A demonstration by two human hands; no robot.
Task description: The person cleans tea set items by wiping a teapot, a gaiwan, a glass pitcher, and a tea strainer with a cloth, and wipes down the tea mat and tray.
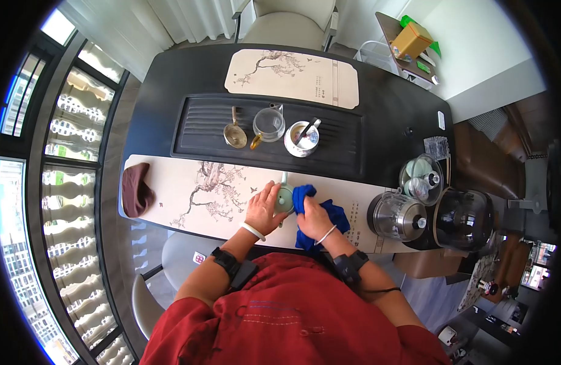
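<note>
A pale green teapot (284, 199) with a side handle stands over the near table mat, between my hands. My left hand (263, 210) is wrapped round the teapot's left side, its fingers on the lid and body. In my right hand (314, 219) is a bunched blue cloth (335, 213), pressed against the teapot's right side. Part of the cloth hangs down onto the mat. The teapot's underside is hidden by my hands and the cloth.
Ahead, a black tea tray (198, 131) bears a strainer (235, 135), a glass pitcher (269, 125) and a white patterned pot (301, 140). A folded brown cloth (136, 190) lies left on the mat (171, 182). Right stand a glass kettle (397, 217) and a lidded glass bowl of cups (421, 176).
</note>
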